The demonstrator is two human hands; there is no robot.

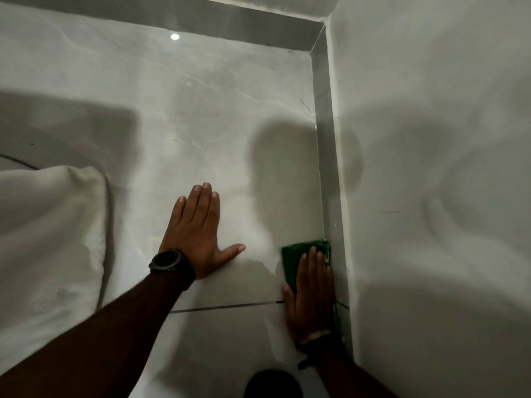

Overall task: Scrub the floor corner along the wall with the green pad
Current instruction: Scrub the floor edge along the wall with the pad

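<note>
A green pad lies flat on the glossy grey floor tile, pushed against the tiled skirting at the foot of the right wall. My right hand presses down on the pad, fingers together, covering its near half. My left hand rests flat on the floor to the pad's left, fingers spread, holding nothing; a black watch sits on its wrist. The room's corner is farther ahead along the skirting.
A white bedding or cloth mass fills the left side. The white wall rises on the right. A grout line crosses the floor under my arms. A dark rounded shape sits at the bottom edge.
</note>
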